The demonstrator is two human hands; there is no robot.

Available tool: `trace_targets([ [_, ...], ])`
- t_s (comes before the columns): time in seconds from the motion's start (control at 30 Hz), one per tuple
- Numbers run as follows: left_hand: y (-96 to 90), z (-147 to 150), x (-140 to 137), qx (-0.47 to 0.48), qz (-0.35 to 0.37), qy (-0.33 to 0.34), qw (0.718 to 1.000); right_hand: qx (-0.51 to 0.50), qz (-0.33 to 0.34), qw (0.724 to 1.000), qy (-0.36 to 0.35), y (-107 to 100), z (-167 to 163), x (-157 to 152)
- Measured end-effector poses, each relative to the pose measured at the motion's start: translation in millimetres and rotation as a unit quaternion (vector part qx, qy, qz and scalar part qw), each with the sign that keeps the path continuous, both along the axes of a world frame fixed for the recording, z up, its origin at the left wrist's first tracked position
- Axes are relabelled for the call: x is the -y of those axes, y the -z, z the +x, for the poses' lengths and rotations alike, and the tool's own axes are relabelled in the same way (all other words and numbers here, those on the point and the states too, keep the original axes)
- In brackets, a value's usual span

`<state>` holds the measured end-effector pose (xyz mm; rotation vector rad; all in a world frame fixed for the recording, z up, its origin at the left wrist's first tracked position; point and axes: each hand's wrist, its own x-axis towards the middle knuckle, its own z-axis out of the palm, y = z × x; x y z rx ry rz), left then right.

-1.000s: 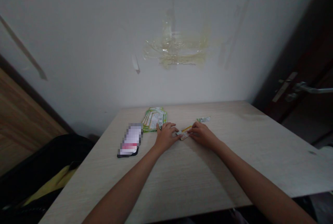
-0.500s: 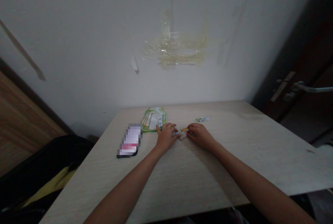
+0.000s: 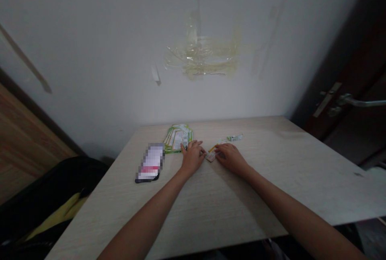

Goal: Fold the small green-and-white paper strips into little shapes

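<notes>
A small printed piece (image 3: 211, 156), whitish with a yellow strip along its far edge, lies between my hands. Whether it is a card or a wrapper I cannot tell. The fingers of my right hand (image 3: 231, 157) are closed on its right side and hide part of it. My left hand (image 3: 193, 157) rests on its left with fingers spread, the thumb tip close to the piece's edge. Just beyond the left fingers lies a fanned stack of green-and-white printed packets or cards (image 3: 180, 138).
A phone (image 3: 150, 163) with a blurred-out screen lies left of my left hand. A torn green-and-white strip (image 3: 235, 137) is on the table (image 3: 193, 215) beyond my right hand. The wall (image 3: 126, 50) bounds the table's far edge, and a door handle (image 3: 358, 101) shows at right.
A whitish bit between my left fingertips is gone from there; something whitish now shows just beyond my right hand. The right hand has shifted slightly left over the printed piece.
</notes>
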<state>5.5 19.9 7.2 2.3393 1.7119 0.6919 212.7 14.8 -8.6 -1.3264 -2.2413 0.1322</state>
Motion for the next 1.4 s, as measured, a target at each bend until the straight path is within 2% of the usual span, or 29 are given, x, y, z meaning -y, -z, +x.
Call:
trace_targets([
  [0.37, 3.1, -1, -2, -0.001, 0.0, 0.0, 1.0, -0.001, 0.0, 1.0, 0.029, 0, -3, 1],
  [0.8, 4.7, 0, -3, -0.003, -0.007, -0.028, 1.0, 0.018, -0.042, 0.996, 0.074, -10, -8, 9],
  [1.23, 6.4, -3, -2, -0.009, 0.013, -0.011, 1.0, 0.026, -0.032, 0.996, 0.074, -10, -10, 12],
  [1.4, 3.5, -4, -1, -0.038, 0.027, 0.01, 0.999, 0.028, -0.033, 0.996, 0.077, -12, -12, 13],
])
